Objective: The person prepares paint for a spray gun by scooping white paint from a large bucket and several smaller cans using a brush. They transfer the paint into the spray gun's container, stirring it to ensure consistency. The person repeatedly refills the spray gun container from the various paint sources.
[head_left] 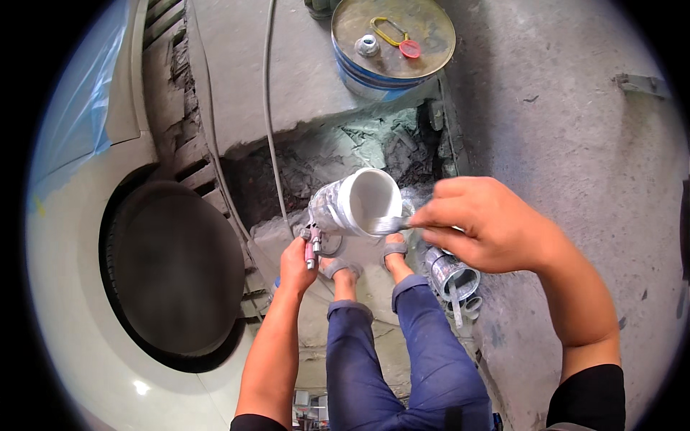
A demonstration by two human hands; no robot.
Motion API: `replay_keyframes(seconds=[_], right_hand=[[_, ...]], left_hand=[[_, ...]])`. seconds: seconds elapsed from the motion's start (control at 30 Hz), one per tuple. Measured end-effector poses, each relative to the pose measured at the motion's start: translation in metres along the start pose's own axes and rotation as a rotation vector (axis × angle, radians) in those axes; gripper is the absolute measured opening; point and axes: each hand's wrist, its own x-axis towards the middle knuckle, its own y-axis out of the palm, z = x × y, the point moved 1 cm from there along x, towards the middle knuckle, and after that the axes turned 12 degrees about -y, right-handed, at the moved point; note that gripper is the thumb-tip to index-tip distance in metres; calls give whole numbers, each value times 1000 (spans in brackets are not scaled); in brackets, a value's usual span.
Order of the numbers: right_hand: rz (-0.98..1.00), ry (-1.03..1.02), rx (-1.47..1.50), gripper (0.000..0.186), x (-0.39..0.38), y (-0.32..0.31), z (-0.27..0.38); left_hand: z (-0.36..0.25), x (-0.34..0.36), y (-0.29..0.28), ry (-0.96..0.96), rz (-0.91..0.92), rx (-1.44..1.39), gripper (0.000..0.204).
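My left hand [293,264] is closed around a pink and silver metal piece [313,248] that looks like part of a spray gun. Just above it tilts a paint-smeared cup [329,202], its white mouth facing up and to the right. Whether the cup is joined to the metal piece cannot be made out. From the right, my right hand [489,223] pinches a small brush [392,225]. The pale, slightly blurred brush end lies at the lower rim of the cup, partly inside it.
A white car body [68,266] with a dark wheel [176,269] and blue film [90,100] stands left. Beyond the cup are a rubble-filled pit [388,140] and a drum [392,72]. Hoses [269,108] run along the floor. A dirty can [460,276] with a stick lies right of my feet.
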Motion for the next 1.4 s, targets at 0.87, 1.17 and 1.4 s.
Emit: replay_keyframes(seconds=[0.87, 1.17, 1.4], right_hand=[[-24, -178, -436, 18, -2, 0, -11], [-82, -46, -351, 13, -11, 7, -17], [-260, 275, 58, 15, -50, 28, -21]], left_hand=[[14, -2, 1, 33, -76, 90, 20], [10, 3, -1, 74, -157, 134, 20], [15, 7, -2, 84, -204, 221, 18]])
